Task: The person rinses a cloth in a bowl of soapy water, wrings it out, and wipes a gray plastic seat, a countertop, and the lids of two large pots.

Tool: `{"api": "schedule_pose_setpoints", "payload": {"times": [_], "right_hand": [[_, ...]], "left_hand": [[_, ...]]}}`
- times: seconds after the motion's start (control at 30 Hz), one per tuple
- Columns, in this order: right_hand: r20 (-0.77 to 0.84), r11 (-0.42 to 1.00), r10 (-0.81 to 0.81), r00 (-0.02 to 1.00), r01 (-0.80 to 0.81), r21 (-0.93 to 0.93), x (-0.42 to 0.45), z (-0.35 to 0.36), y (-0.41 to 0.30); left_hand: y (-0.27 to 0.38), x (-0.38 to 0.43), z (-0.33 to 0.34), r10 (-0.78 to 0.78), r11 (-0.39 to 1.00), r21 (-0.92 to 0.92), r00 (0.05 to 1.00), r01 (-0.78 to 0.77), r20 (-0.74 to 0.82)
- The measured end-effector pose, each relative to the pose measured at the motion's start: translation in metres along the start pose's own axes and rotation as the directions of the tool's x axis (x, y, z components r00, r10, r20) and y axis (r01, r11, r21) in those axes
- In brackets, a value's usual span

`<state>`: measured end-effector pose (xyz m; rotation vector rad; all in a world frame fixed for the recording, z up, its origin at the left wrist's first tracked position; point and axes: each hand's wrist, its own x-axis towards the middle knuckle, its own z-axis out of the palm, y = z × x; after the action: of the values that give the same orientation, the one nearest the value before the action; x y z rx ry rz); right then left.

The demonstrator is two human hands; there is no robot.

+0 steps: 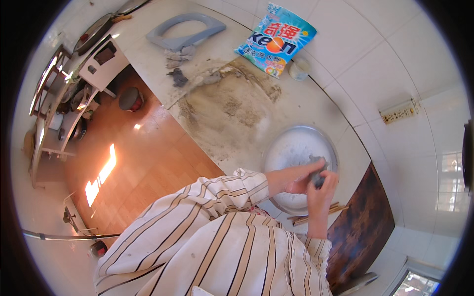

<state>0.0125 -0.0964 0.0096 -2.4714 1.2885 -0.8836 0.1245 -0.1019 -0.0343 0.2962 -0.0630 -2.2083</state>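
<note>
A round metal basin (289,142) stands on the pale countertop, its inside whitish with small specks. Over its near right part, my left hand (299,180) and my right hand (323,190) meet. Between them is a crumpled grey cloth (317,179), bunched and wet-looking, gripped by both. My fingers hide part of the cloth. Left of the basin, a large brown, grimy patch (233,107) covers the countertop. At its far left edge lies a small dark grey rag (178,77).
A blue Keon washing powder bag (276,40) leans by the tiled wall, near a small jar (299,69). A grey plastic ring-shaped part (187,29) lies beside a pale glove-like cloth (180,55). Chopsticks (335,209) lie by a dark brown board (364,222). A stool (130,99) stands on the floor.
</note>
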Motion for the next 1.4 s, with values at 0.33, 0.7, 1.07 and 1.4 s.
{"api": "schedule_pose_setpoints", "payload": {"times": [0.33, 0.7, 1.07, 1.4], "right_hand": [[0.313, 0.982, -0.171, 0.934, 0.135, 0.133, 0.001, -0.009, 0.027], [0.507, 0.981, -0.058, 0.860, 0.143, -0.130, 0.011, 0.016, 0.048], [0.487, 0.959, 0.199, 0.851, -0.272, 0.083, 0.016, 0.034, 0.057], [0.737, 0.252, 0.349, 0.579, -0.815, 0.521, 0.016, 0.004, 0.049]], "left_hand": [[0.017, -0.013, 0.008, -0.225, 0.890, 0.369, 0.961, 0.270, -0.160], [0.022, 0.018, -0.015, -0.002, 0.005, 0.953, 0.953, 0.304, -0.304], [0.046, 0.023, 0.000, 0.007, -0.840, 0.524, 0.964, -0.139, 0.267], [0.046, 0.030, -0.009, 0.046, -0.903, 0.390, 0.862, -0.181, 0.505]]}}
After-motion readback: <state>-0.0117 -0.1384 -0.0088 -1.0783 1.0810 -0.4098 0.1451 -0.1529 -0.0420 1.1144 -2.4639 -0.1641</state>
